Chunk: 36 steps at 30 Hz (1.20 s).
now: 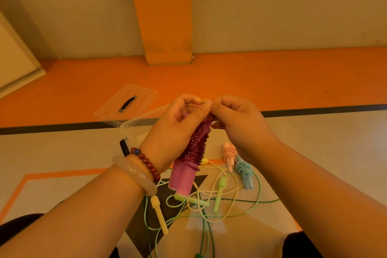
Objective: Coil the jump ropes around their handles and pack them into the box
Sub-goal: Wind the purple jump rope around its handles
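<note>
My left hand (178, 130) grips a pair of pink handles (181, 178) wound with a dark purple rope (195, 148), held tilted above the floor. My right hand (236, 123) pinches the rope at the top of the coil. Behind my hands stands the clear plastic box (134, 130), partly hidden. On the floor lie a coiled pale pink rope (229, 155), a coiled light blue rope (245, 172), and loose yellow (159, 213) and green (218, 194) ropes tangled together.
The box's clear lid (127, 102) with a dark handle lies flat on the orange floor behind the box. A black line (314, 111) crosses the floor. A wall with an orange pillar (165, 27) stands further back. My knees show at the bottom corners.
</note>
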Each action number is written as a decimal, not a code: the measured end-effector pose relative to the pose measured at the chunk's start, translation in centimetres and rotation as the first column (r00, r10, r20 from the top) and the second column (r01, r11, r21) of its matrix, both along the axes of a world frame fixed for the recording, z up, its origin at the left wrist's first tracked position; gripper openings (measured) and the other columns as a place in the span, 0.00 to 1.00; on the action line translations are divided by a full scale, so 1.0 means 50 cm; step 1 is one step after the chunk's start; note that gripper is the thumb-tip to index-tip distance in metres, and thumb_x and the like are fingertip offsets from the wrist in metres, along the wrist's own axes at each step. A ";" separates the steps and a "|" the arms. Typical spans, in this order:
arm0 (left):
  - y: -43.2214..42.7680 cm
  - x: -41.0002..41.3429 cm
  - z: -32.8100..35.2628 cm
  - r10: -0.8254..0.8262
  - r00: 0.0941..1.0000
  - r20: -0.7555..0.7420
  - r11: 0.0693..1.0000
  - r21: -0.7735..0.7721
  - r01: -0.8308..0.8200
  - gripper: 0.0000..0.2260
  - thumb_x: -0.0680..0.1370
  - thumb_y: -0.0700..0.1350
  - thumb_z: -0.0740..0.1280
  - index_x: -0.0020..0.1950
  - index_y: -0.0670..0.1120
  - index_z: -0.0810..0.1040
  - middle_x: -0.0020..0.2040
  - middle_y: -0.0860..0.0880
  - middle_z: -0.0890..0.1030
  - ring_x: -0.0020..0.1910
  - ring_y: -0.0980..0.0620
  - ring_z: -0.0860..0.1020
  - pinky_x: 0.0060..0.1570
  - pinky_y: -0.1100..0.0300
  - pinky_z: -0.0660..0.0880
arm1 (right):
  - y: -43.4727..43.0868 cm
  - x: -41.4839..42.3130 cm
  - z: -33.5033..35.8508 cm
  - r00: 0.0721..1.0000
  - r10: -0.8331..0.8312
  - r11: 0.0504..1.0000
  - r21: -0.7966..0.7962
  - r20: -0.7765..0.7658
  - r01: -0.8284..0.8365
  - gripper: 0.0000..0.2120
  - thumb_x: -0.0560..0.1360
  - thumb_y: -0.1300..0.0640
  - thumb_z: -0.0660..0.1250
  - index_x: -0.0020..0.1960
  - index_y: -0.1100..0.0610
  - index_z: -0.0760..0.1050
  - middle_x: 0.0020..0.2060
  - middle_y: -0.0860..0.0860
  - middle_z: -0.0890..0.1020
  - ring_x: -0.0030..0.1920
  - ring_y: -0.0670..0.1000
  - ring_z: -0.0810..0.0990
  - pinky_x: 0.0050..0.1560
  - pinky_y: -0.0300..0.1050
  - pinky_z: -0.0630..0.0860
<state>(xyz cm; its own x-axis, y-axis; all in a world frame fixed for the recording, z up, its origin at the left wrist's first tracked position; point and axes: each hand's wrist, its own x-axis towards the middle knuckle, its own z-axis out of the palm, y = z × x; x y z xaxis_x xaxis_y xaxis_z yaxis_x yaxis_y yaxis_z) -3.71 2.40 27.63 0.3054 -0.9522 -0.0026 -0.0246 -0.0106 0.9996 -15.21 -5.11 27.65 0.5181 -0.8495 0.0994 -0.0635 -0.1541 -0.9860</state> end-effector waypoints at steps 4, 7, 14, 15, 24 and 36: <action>-0.001 0.004 0.001 -0.069 0.998 0.014 0.991 0.117 0.066 0.08 0.75 0.47 0.69 0.51 0.45 0.81 0.43 0.43 0.84 0.38 0.50 0.82 0.39 0.57 0.80 | 0.003 0.004 0.003 0.995 -0.054 0.929 0.369 0.090 0.017 0.11 0.77 0.62 0.63 0.37 0.61 0.74 0.30 0.50 0.71 0.32 0.47 0.66 0.34 0.42 0.61; -0.004 0.009 0.003 -0.098 0.995 -0.023 0.979 0.177 0.101 0.06 0.76 0.45 0.69 0.47 0.42 0.80 0.36 0.45 0.81 0.34 0.51 0.80 0.33 0.61 0.78 | 0.000 0.000 0.011 0.971 -0.065 0.753 0.650 0.232 -0.105 0.14 0.78 0.61 0.59 0.34 0.58 0.70 0.29 0.49 0.70 0.29 0.46 0.62 0.33 0.40 0.55; -0.001 0.000 -0.009 -0.192 0.980 -0.049 0.918 0.345 0.197 0.04 0.72 0.42 0.73 0.39 0.44 0.79 0.39 0.42 0.79 0.37 0.46 0.77 0.39 0.57 0.76 | -0.004 -0.007 0.007 0.978 -0.146 0.625 0.780 0.152 -0.028 0.09 0.75 0.64 0.58 0.37 0.56 0.65 0.20 0.46 0.63 0.23 0.45 0.57 0.25 0.36 0.53; -0.001 -0.002 -0.010 -0.196 0.979 -0.052 0.914 0.351 0.202 0.03 0.72 0.41 0.73 0.40 0.43 0.80 0.40 0.42 0.80 0.37 0.46 0.78 0.40 0.57 0.76 | -0.006 -0.009 0.009 0.976 -0.153 0.630 0.776 0.154 -0.024 0.09 0.75 0.65 0.58 0.37 0.56 0.65 0.19 0.47 0.63 0.23 0.44 0.56 0.25 0.36 0.53; -0.002 -0.004 -0.024 -0.174 0.976 -0.134 0.931 0.300 0.207 0.04 0.74 0.36 0.69 0.46 0.43 0.78 0.45 0.39 0.81 0.50 0.38 0.82 0.42 0.52 0.81 | -0.020 -0.022 0.004 0.960 -0.165 0.637 0.767 0.226 -0.071 0.11 0.76 0.62 0.63 0.35 0.56 0.67 0.25 0.48 0.66 0.28 0.45 0.64 0.33 0.36 0.59; -0.003 -0.030 -0.031 -0.049 0.972 -0.228 0.968 0.229 0.102 0.11 0.75 0.33 0.68 0.57 0.41 0.77 0.42 0.42 0.79 0.32 0.48 0.78 0.28 0.61 0.77 | 0.014 0.011 -0.009 0.953 -0.178 0.856 0.516 0.244 0.028 0.15 0.81 0.57 0.59 0.36 0.57 0.66 0.28 0.55 0.74 0.29 0.53 0.71 0.34 0.47 0.63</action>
<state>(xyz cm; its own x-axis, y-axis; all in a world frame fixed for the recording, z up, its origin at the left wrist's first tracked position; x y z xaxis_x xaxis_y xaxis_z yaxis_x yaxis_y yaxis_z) -5.22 2.25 26.07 0.1990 -0.9362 -0.2898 0.1847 -0.2545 0.9492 -14.67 -4.39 27.21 0.4407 -0.8675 -0.2308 0.2314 0.3582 -0.9045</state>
